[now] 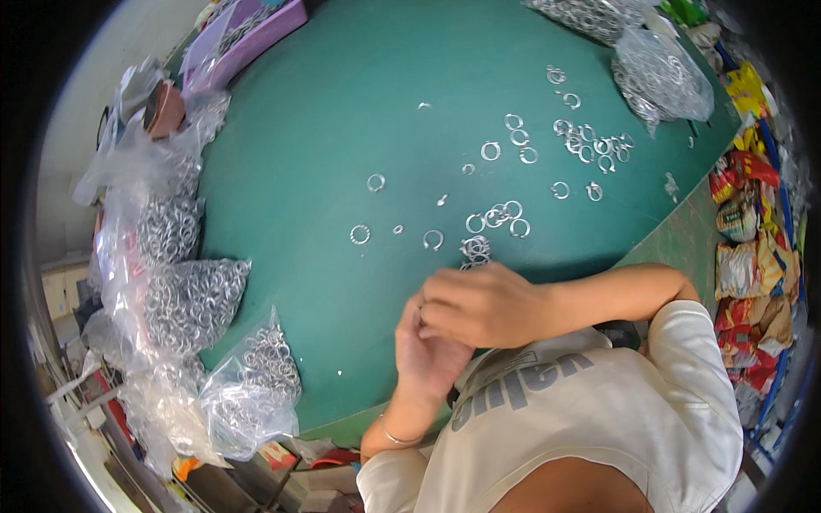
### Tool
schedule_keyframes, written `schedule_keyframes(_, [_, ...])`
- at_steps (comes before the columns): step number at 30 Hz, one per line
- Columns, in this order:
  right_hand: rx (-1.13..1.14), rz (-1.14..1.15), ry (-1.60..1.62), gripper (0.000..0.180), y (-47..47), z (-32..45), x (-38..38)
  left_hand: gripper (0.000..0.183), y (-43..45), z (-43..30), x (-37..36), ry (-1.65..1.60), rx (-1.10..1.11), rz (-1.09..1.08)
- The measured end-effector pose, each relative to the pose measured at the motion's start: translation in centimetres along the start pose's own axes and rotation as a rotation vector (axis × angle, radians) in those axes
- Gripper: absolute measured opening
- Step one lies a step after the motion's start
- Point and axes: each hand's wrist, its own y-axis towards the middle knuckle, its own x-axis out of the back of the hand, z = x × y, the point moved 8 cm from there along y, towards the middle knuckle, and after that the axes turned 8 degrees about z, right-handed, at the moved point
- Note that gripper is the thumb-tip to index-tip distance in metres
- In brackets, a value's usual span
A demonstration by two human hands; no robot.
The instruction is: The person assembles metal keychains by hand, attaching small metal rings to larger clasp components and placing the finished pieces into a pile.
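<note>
My left hand [428, 359], with a thin metal bangle [399, 440] at its wrist, is raised near the table edge before my chest. My right hand [484, 306] reaches in from the right and lies across its fingers. The fingers of both hands meet and are curled; whatever may be between them is hidden. Just beyond the right knuckles lies a small pile of silvery metal rings [476, 247]. More open-ended rings [497, 216] are scattered farther off, with a denser cluster [593, 145] to the right. Single rings [360, 235] lie to the left.
Clear plastic bags of metal rings [195, 301] line the green table's [308, 160] left side, one bag [253, 385] at the near left corner. A purple bin [256, 42] stands far left. Further bags [667, 74] sit far right. Colourful packets [744, 269] hang beyond the right edge.
</note>
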Motion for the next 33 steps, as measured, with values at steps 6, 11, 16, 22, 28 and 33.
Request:
schedule_keyframes(6, [0.089,-0.038,-0.324,0.017,-3.9,0.8,2.3,0.028,3.0,3.4,-1.3,0.028,0.110,-0.221])
schedule_keyframes(11, [-0.396,-0.440,-0.232,0.010,-10.2,-6.4,10.5,0.028,4.2,5.0,-1.2,-0.095,0.205,0.426])
schedule_keyframes(16, [-0.520,-0.282,-0.351,0.023,-10.5,-11.4,10.9,0.024,5.0,4.2,-1.6,0.819,0.029,-0.145])
schedule_keyframes(22, [-0.342,-0.116,-0.452,0.034,-8.7,-10.7,7.6,0.026,4.4,1.7,-4.0,2.022,-0.434,-0.164])
schedule_keyframes(28, [-0.318,-0.185,-0.358,0.027,-11.3,-10.1,9.9,0.012,3.7,-2.1,-4.6,2.336,-0.585,-0.359])
schedule_keyframes(33, [-0.232,-0.163,-0.344,0.027,-6.8,-8.7,6.6,0.014,2.8,-3.9,-5.0,2.310,-0.674,-0.422])
